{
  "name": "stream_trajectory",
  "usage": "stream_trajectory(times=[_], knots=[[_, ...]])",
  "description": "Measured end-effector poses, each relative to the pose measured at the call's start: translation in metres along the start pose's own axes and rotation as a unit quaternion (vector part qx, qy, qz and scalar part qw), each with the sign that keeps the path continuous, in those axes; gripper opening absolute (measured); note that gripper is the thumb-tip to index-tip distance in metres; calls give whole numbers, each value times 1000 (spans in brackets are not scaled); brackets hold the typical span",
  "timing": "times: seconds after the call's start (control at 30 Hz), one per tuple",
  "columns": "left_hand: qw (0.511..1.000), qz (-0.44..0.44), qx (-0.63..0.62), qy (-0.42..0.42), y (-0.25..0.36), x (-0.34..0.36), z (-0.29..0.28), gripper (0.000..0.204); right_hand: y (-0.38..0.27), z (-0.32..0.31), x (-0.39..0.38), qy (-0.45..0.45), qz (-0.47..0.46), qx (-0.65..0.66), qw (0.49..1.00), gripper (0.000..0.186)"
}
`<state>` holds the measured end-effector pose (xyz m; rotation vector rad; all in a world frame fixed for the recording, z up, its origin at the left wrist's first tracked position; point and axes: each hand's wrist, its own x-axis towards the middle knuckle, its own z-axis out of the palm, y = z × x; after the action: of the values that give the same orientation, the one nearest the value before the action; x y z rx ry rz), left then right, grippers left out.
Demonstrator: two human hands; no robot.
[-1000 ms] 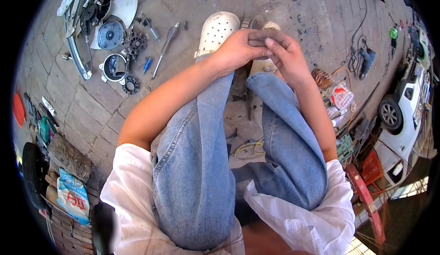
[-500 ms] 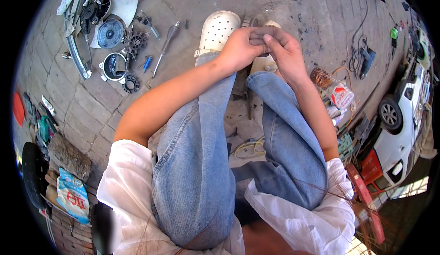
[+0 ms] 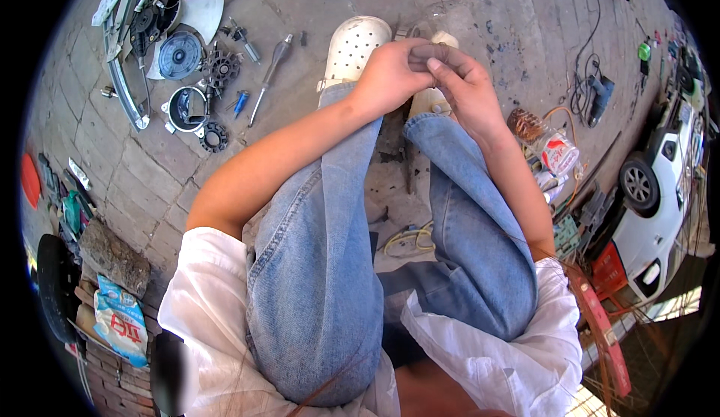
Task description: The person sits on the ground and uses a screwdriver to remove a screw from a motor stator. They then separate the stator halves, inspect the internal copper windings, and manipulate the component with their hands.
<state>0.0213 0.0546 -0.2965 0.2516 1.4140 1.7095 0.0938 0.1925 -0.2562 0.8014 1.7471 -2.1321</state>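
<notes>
Above my shoes, my left hand (image 3: 395, 72) and my right hand (image 3: 466, 83) meet with fingertips together. Both are closed, the left fingers curled behind and the right thumb pressing inward. Whatever they pinch, if anything, is hidden by the fingers or too small to make out. The nearest thing beneath them is a white clog (image 3: 357, 48) with holes on my left foot; the other clog (image 3: 431, 103) is partly covered by the hands. A screwdriver (image 3: 273, 70) with a clear handle lies on the paving to the left.
Left of the screwdriver lie a metal ring housing (image 3: 187, 109), a black toothed ring (image 3: 214, 137), a round grey disc (image 3: 180, 55) and a curved metal rail (image 3: 124, 91). At right are a clear plastic jar (image 3: 556, 152), a corded power tool (image 3: 600, 100) and a white car (image 3: 670, 192). A detergent bag (image 3: 121, 323) stands lower left.
Both hands stay together in nearly the same place, the left shifted very slightly left. The view has moved a little; nothing else visibly differs.
</notes>
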Motion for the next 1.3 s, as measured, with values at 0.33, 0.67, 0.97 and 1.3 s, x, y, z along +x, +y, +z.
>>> stream_trajectory(times=[0.33, 0.67, 0.97, 1.3], knots=[[991, -25, -92, -89, 1, -1, -9, 32, 0, -16, -4, -35, 89, 212, 973, 32], [993, -52, -34, -103, -6, 0, -10, 33, 7, -12, 3, -8, 132, 185, 974, 31], [987, -45, 68, -139, -11, 7, -5, 55, -1, -14, 2, 88, 171, 257, 947, 32], [986, 2, 53, -156, -14, 0, -3, 35, -9, -15, 2, 108, 145, 256, 950, 32]])
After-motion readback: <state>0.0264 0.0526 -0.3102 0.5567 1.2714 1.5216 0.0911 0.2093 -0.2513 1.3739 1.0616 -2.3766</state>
